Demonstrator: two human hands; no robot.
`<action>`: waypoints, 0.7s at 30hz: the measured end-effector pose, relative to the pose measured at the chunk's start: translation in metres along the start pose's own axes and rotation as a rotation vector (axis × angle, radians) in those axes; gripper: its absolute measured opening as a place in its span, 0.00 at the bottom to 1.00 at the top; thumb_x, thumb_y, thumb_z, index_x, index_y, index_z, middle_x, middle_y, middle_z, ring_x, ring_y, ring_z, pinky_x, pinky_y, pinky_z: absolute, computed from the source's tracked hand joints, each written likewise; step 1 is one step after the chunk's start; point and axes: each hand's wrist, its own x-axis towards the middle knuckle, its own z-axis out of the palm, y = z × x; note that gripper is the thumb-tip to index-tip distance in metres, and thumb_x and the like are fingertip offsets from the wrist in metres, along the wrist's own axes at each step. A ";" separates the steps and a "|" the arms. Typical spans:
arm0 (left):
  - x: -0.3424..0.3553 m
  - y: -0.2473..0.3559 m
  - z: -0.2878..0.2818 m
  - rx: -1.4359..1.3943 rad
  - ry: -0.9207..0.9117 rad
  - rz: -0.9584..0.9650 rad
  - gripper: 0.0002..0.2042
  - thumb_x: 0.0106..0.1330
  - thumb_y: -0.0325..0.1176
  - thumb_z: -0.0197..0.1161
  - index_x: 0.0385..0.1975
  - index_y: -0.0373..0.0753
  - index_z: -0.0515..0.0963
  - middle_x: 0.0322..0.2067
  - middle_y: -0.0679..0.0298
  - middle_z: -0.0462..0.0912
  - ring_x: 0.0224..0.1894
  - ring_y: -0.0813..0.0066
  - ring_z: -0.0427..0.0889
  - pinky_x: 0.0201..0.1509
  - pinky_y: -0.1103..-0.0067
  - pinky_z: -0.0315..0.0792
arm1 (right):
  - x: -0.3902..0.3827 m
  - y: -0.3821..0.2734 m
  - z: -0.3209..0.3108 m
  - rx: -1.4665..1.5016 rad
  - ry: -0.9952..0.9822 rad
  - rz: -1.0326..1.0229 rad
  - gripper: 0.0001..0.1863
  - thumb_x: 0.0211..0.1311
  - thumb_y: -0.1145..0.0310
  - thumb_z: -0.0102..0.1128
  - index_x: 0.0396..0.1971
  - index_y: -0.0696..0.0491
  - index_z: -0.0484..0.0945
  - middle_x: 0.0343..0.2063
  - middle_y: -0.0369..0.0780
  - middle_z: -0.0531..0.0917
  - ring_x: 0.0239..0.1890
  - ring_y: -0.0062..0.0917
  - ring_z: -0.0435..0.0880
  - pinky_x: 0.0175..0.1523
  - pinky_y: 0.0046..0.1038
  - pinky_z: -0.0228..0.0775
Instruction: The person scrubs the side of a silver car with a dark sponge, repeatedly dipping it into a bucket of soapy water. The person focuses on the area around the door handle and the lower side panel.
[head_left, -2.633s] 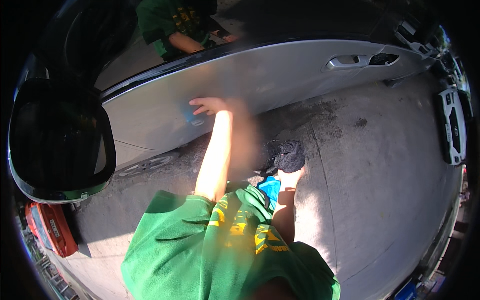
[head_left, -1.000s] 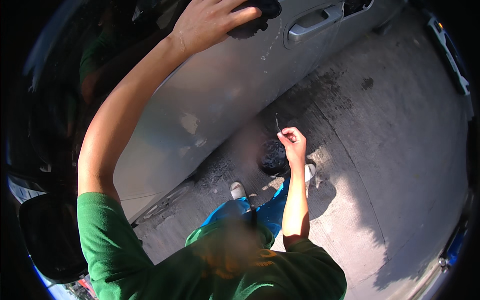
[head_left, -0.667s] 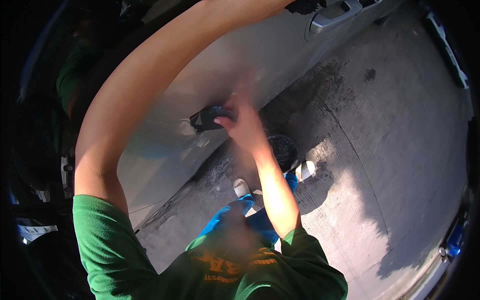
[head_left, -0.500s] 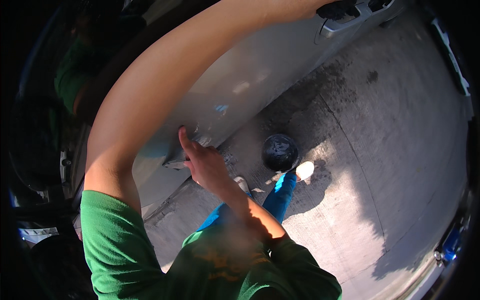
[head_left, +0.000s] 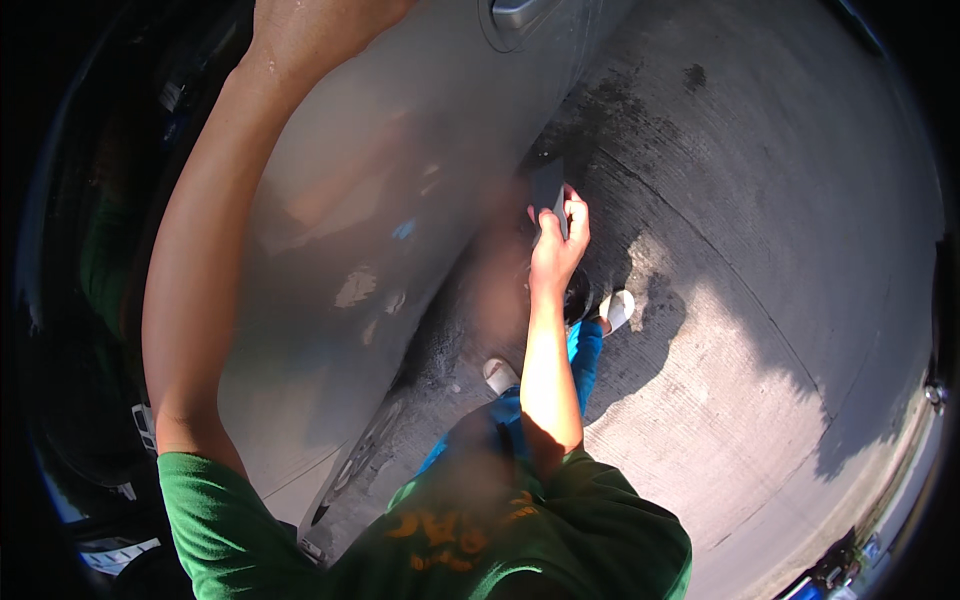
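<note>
My right hand (head_left: 562, 238) is raised off the car door, over the floor beside it. Between its thumb and fingers is a dark grey, flat sheet of sandpaper (head_left: 548, 190). My left hand (head_left: 325, 35) reaches up along the grey car door (head_left: 330, 230) to the top edge of the view; its fingers are cut off, so their hold is hidden. Pale patches and wet marks show on the door's dull surface. A black bucket (head_left: 577, 297) stands on the floor, partly hidden behind my right forearm.
A silver door handle (head_left: 518, 12) juts from the door at the top. Dark glass (head_left: 100, 250) fills the left side. My feet in light shoes (head_left: 618, 310) stand on the grooved concrete floor (head_left: 720, 400), which has damp stains and a crack.
My right hand has left the door's lower part and moved up and right, with the grey sheet now plainly seen. My left arm has shifted left, and the bucket is now partly covered.
</note>
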 end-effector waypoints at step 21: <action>0.028 0.011 0.022 0.003 0.119 0.119 0.13 0.45 0.24 0.72 0.32 0.38 0.78 0.40 0.59 0.82 0.40 0.57 0.79 0.43 0.68 0.71 | 0.071 -0.005 0.130 -0.053 -0.366 0.029 0.39 0.82 0.49 0.33 0.78 0.58 0.37 0.79 0.52 0.37 0.81 0.49 0.33 0.79 0.54 0.27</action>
